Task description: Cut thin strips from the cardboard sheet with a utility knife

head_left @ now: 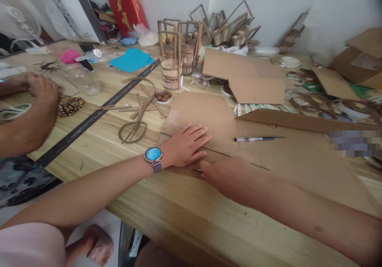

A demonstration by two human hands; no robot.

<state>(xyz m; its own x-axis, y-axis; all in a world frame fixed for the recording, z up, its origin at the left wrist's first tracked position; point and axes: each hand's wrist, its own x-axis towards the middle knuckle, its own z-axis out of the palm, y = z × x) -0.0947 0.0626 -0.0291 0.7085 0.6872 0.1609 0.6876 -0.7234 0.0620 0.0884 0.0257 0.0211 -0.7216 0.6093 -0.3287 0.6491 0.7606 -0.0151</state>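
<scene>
My left hand, a blue-faced watch on its wrist, lies flat with fingers stretched out on a brown cardboard sheet on the wooden table. Just below it my right hand rests on the same sheet's near edge. Its fingers are curled round a small dark tip that pokes out to the left, too small to name. A thin cut line runs across the cardboard beside both hands. A pen lies on the sheet to the right.
Another person's arms rest on the table at the left, near scissors and a beaded piece. A long black ruler, a wooden gear piece, wooden lanterns and an open cardboard box stand beyond.
</scene>
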